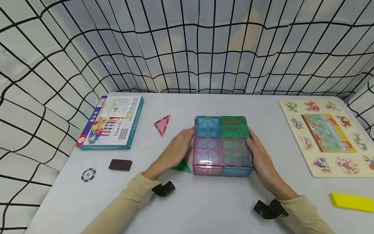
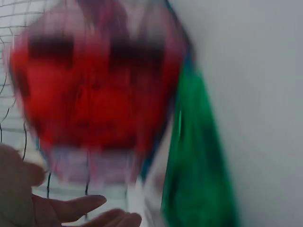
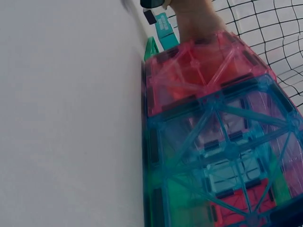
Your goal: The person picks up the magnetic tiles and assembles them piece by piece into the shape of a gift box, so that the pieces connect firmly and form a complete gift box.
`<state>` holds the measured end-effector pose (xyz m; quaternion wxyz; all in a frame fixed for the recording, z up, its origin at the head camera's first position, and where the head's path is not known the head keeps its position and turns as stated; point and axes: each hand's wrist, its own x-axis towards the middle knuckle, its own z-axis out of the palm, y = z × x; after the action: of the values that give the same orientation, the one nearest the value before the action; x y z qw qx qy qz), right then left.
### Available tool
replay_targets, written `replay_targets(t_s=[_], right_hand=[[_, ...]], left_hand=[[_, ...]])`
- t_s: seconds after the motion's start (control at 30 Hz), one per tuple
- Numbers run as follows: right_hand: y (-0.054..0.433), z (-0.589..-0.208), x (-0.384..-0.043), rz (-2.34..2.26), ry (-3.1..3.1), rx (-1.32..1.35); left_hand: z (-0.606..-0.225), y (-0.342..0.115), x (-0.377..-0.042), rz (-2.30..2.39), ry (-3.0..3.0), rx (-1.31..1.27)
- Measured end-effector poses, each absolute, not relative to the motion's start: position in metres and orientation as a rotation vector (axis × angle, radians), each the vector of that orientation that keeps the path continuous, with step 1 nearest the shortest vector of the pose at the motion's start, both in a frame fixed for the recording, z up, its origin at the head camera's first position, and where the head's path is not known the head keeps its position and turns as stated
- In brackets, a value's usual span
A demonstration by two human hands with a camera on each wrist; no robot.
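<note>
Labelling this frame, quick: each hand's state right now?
Left hand: open, at the left side of the tile box.
Right hand: open, touching its right side.

Both arms [image 1: 119, 204] stretched forward, left hand [image 1: 176, 147] and right hand [image 1: 264, 161] held apart, both turned inward, left fingers [image 2: 75, 208] loosely straightened.

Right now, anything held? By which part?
Translucent tile box: left hand is at its left side, right hand against its right side; a firm grip can't be confirmed.
</note>
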<state>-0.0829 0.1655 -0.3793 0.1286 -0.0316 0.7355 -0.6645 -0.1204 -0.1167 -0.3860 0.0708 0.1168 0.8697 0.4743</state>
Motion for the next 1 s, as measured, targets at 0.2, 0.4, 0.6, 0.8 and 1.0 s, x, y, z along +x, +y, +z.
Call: replay_targets(t_s=[0.2,0.4,0.6,0.8,1.0], right_hand=[[0.171,-0.383,-0.084,-1.926,2.135,-0.104],[0.172,-0.383,-0.085,-1.907,2.157,-0.086],[0.174,-0.383,-0.085,-1.883,2.183,-0.089],[0.175,-0.383,-0.086,-1.870,2.200,-0.092],[0.175,-0.384,-0.086,-1.857,2.234,-0.105]], left_hand=[[-0.381,-0.168,-0.154,0.961,2.971,0.133],[-0.386,-0.193,-0.167,0.817,2.875,0.013],[-0.390,-0.193,-0.163,1.078,2.960,0.078],[-0.371,-0.185,-0.153,1.327,3.048,0.277],[-0.328,-0.146,-0.130,1.564,2.848,0.701]])
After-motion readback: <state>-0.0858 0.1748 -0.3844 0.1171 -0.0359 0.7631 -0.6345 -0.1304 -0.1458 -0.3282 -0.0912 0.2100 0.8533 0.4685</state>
